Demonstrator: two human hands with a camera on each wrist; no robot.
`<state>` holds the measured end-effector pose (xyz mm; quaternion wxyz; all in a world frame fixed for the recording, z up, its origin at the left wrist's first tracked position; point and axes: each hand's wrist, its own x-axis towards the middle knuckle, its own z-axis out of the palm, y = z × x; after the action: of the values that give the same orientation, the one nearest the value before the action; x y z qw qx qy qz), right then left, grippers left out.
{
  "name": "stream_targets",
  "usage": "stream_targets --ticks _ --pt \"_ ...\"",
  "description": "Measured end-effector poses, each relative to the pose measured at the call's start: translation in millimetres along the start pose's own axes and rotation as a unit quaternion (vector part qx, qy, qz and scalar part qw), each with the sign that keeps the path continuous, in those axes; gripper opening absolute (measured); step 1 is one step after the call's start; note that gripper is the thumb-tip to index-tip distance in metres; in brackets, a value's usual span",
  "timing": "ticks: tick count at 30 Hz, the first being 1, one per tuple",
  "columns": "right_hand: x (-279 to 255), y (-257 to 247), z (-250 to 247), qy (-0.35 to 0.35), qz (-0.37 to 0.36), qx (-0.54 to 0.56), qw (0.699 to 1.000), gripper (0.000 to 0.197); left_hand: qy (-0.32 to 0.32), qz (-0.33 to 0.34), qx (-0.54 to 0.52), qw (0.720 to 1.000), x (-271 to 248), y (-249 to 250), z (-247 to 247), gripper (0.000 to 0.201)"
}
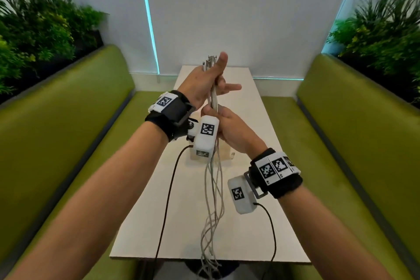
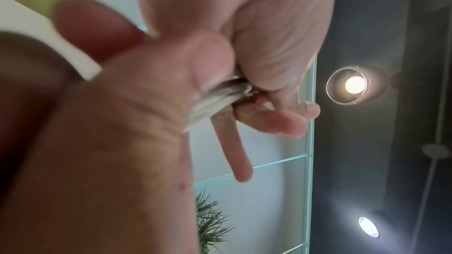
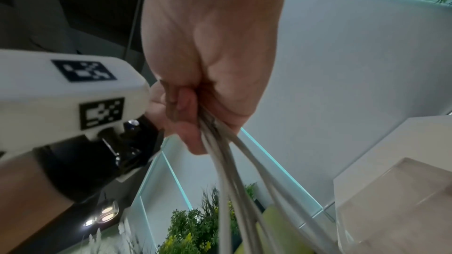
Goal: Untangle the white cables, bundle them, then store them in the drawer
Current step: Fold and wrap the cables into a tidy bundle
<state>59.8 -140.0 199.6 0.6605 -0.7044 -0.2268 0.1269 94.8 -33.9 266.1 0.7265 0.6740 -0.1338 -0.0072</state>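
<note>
Above the bench (image 1: 247, 125), we grip the white cables (image 1: 213, 191) upright in both hands, left hand (image 1: 205, 82) above right hand (image 1: 231, 128), their lower ends trailing out of sight below the bench edge.

I read the white cables (image 1: 213, 191) as smooth, matt-jacketed plastic cords, greyish in shade, with metal-looking connector ends at the top. The table (image 1: 268, 223) has a smooth, matt white top. The bench seats (image 1: 68, 120) look like green leatherette with a soft sheen. The wrist bands (image 1: 286, 186) are black cloth; the camera housings (image 1: 205, 136) are semi-gloss white plastic. A translucent plastic box (image 3: 403, 206) appears frosted.
</note>
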Motion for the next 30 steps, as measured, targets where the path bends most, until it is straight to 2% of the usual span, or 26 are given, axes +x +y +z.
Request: stream_targets --ticks 2,3,5,7,10,13,16,19,20,23,26,27,30 --pt "0.3 -2.5 -4.2 -0.007 0.002 -0.032 0.999 0.028 -0.017 0.005 0.037 0.999 2.6 0.1 1.6 0.054" --pt "1.1 -5.3 -7.1 -0.008 -0.002 -0.048 0.999 0.035 -0.029 0.005 0.067 0.997 4.4 -0.4 0.3 0.058" --pt "4.7 -13.6 -12.9 -0.001 -0.022 -0.045 0.999 0.047 -0.055 -0.001 0.147 0.988 7.8 -0.3 -3.3 0.077" --pt "9.3 -23.1 -17.4 0.000 -0.025 -0.021 0.999 0.041 -0.047 0.017 0.237 0.970 10.0 2.6 -6.1 0.089" --pt "15.1 -32.9 -19.4 0.010 -0.018 0.011 1.000 0.024 -0.028 0.026 0.273 0.961 9.0 9.2 -5.9 0.098" --pt "19.6 -37.9 -22.3 0.018 -0.023 0.049 0.998 0.010 -0.021 0.043 0.256 0.965 7.5 10.2 -8.1 0.097" --pt "20.0 -40.8 -21.0 0.037 -0.022 0.108 0.993 0.015 -0.029 0.049 0.193 0.980 3.5 -0.5 -14.6 0.091" --pt "22.4 -38.6 -21.4 0.071 -0.036 0.159 0.984 0.021 -0.034 0.020 0.077 0.996 -7.9 -25.5 -14.0 0.116" --pt "23.7 -37.7 -21.5 0.083 -0.039 0.159 0.983 0.021 -0.043 0.012 0.050 0.998 -10.0 -35.3 -12.4 0.117" --pt "27.8 -39.0 -22.6 0.115 -0.035 0.236 0.964 0.017 -0.055 0.016 0.008 0.998 -20.3 -58.4 -3.0 0.090" --pt "30.9 -44.3 -22.3 0.116 -0.032 0.300 0.946 0.014 -0.025 0.039 0.017 0.999 -33.4 -68.5 11.2 0.033" --pt "31.3 -44.9 -22.6 0.116 -0.031 0.294 0.948 0.016 -0.021 0.047 0.013 0.999 -36.0 -71.9 14.6 0.022" --pt "33.5 -45.9 -26.8 0.112 -0.039 0.284 0.951 0.024 -0.003 0.049 0.015 0.999 -41.7 -81.9 19.2 0.021"
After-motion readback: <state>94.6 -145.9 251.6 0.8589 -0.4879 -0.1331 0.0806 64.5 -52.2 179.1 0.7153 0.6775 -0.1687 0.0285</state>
